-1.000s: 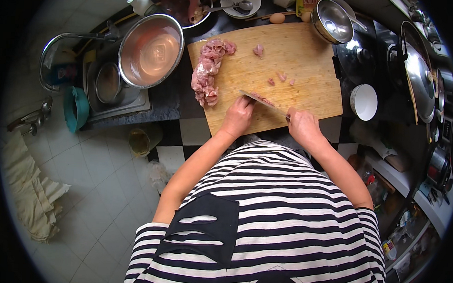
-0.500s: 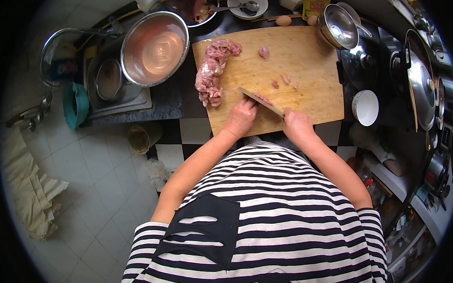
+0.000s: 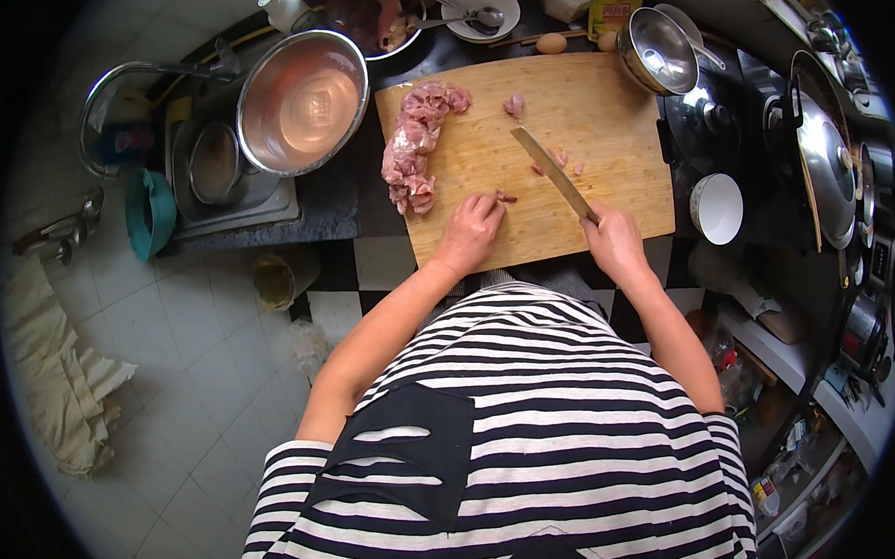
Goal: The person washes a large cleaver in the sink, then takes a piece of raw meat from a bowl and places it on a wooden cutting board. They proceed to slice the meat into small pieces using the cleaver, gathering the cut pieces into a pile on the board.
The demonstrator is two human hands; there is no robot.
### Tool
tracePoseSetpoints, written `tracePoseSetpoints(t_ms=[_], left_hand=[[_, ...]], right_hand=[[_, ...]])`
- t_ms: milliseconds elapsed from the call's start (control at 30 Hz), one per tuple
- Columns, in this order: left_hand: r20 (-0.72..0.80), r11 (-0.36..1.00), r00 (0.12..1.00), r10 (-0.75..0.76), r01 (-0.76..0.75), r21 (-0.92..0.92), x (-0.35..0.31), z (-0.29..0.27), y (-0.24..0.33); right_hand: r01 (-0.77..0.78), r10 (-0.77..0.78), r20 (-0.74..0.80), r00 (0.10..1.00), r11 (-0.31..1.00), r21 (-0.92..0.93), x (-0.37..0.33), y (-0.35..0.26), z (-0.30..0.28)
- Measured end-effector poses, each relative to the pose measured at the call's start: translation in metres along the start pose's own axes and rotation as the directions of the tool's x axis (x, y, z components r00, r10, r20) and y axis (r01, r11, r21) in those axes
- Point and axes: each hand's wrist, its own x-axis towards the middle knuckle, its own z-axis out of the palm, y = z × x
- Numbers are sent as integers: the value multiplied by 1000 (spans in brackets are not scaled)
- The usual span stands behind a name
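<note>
My right hand (image 3: 614, 244) is wrapped round the handle of a kitchen knife (image 3: 555, 177). The blade slants up and left over the wooden cutting board (image 3: 611, 118), apart from my left hand. Near the board's front edge, my left hand (image 3: 472, 231) has its fingers closed on a small piece of raw meat (image 3: 507, 197), which pokes out at the fingertips. A long pile of pink raw meat (image 3: 413, 145) lies along the board's left side. One lump of meat (image 3: 514, 106) sits farther back, and several small bits (image 3: 560, 157) lie beyond the blade.
Left of the board, a metal basin (image 3: 306, 102) of pinkish water stands beside the sink (image 3: 263, 209). To the right are a white bowl (image 3: 716, 208), a metal bowl (image 3: 659, 52) and a lidded wok (image 3: 824, 169). An egg (image 3: 551, 44) lies behind the board.
The knife has moved away from my left hand to the right, and its blade has swung to point farther back. My left hand has shifted slightly; the meat at its fingertips now shows.
</note>
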Motion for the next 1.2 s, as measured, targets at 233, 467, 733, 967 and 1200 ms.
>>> tracePoseSetpoints(t_ms=[233, 467, 733, 967, 1200], left_hand=[[-56, 986, 985, 161, -159, 41, 71, 21, 9], [-262, 929, 891, -371, 356, -105, 133, 4, -15], [-69, 822, 820, -568, 560, -105, 164, 21, -55], [570, 3, 630, -527, 673, -740, 132, -11, -23], [772, -20, 372, -515, 896, -444, 61, 3, -22]], right_hand=[[-140, 226, -200, 954, 919, 369, -9, 29, 12], [-189, 192, 26, 981, 921, 340, -18, 48, 27], [-411, 351, 233, 907, 857, 311, -10, 45, 35], [-392, 379, 104, 919, 857, 334, -6, 74, 23], [-166, 186, -56, 981, 951, 261, -17, 49, 25]])
